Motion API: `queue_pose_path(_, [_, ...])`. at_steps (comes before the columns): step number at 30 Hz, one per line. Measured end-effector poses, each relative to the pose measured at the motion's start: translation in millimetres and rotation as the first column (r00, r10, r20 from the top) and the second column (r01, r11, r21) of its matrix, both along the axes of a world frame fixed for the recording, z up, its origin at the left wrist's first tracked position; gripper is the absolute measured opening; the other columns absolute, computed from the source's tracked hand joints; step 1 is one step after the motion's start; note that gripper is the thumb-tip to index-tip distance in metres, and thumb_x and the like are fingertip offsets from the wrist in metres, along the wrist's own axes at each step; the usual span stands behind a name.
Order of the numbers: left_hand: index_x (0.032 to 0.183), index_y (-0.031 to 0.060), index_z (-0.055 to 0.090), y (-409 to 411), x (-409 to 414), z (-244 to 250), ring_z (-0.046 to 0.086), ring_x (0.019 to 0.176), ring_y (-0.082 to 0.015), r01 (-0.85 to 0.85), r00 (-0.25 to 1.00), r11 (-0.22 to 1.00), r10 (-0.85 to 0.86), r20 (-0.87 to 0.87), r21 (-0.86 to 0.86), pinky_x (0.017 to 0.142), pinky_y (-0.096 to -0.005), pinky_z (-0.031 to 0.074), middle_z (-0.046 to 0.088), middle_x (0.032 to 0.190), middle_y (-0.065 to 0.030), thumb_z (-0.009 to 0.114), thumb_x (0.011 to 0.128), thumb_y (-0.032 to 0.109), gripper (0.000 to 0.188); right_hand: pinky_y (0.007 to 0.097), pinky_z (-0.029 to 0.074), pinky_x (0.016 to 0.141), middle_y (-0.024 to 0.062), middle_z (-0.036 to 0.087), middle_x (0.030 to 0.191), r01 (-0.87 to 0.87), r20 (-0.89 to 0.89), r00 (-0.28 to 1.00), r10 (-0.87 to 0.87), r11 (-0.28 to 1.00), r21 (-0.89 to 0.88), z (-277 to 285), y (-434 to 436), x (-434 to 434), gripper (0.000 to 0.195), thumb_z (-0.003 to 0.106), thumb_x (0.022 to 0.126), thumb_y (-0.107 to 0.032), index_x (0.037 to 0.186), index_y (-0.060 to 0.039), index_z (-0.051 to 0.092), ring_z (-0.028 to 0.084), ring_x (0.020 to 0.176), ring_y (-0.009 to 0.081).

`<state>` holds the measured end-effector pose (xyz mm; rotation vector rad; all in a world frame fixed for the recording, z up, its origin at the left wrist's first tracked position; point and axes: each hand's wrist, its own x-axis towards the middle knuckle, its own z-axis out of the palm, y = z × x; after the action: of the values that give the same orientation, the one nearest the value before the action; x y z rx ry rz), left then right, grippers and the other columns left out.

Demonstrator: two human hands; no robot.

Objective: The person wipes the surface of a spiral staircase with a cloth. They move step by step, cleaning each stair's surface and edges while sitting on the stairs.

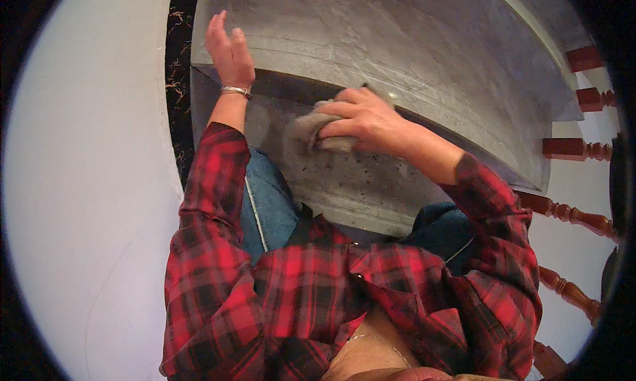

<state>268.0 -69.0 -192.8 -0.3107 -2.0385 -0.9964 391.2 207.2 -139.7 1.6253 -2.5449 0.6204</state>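
My right hand (370,120) grips a crumpled grey cloth (310,128) over a grey stone stair tread (357,177), close to the riser of the step above. Dark specks lie on that tread, below the cloth. On the left, my left hand (231,53) is raised or resting at the front edge of the upper step (318,48), its fingers apart and nothing in it; whether the palm touches the stone I cannot tell. A bracelet circles the left wrist.
A white wall (89,157) runs along the left, edged by a black marbled skirting (181,83). Reddish-brown turned wooden balusters (566,148) line the right side of the stairs. My knees in blue jeans (268,197) are at the lower tread.
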Motion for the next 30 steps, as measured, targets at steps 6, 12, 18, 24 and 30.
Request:
queue_pose_path(6, [0.13,0.0003,0.047,0.8,0.0,5.9,0.039,0.128,-0.0349,-0.018,0.999,0.999,0.016,-0.046,-0.042,0.109,-0.0452,0.025,0.045,0.135,-0.02,0.041,0.095,0.027,0.045,0.0371,0.044,0.097,0.0107,0.064,0.116,0.689,-0.039,0.713,-0.7,0.709,-0.151,38.3,170.9,16.0,0.042,0.072,0.069,-0.002,0.11,-0.0111,0.067,0.058,0.111,0.0293])
queue_pose_path(12, [0.126,-0.0004,0.05,5.7,-8.0,-6.8,0.042,0.123,-0.0371,-0.106,0.994,0.993,0.104,-0.023,-0.053,0.106,-0.046,0.03,0.05,0.13,-0.0209,0.043,0.096,0.031,0.044,0.0409,0.043,0.096,0.0109,0.061,0.123,0.96,-0.008,-0.065,-0.998,-0.06,-0.273,10.6,444.9,129.3,0.039,0.064,0.084,-0.02,0.122,-0.0111,0.061,0.057,0.114,0.0294])
queue_pose_path(18, [0.125,-0.0002,0.052,2.9,-7.7,-6.1,0.044,0.122,-0.0367,-0.127,0.992,0.985,0.127,-0.011,-0.115,0.104,-0.0463,0.031,0.052,0.128,-0.0207,0.044,0.097,0.032,0.043,0.0438,0.046,0.089,0.0137,0.064,0.115,0.837,-0.329,-0.505,-0.798,-0.546,0.039,-24.8,430.0,141.1,0.04,0.063,0.08,-0.03,0.12,-0.0237,0.063,0.059,0.105,0.0349])
queue_pose_path(24, [0.126,0.0026,0.053,7.8,-5.5,-3.5,0.042,0.126,-0.0352,-0.061,0.998,0.995,0.058,-0.037,-0.075,0.106,-0.0457,0.028,0.051,0.131,-0.0197,0.042,0.098,0.034,0.043,0.0454,0.047,0.088,0.0144,0.063,0.112,0.994,-0.36,-0.105,-0.927,-0.088,-0.062,-35.0,288.7,66.4,0.042,0.067,0.075,-0.023,0.117,-0.0212,0.063,0.059,0.104,0.0348])
queue_pose_path(30, [0.127,0.002,0.052,13.2,0.6,1.4,0.041,0.127,-0.0348,-0.031,0.999,0.996,0.03,-0.014,-0.087,0.108,-0.0452,0.027,0.051,0.132,-0.02,0.039,0.097,0.033,0.044,0.0436,0.049,0.082,0.0073,0.063,0.108,0.856,-0.191,0.45,-0.872,0.482,-0.187,-22.5,80.8,-33.0,0.043,0.07,0.069,-0.015,0.111,-0.0204,0.065,0.059,0.098,0.0329])
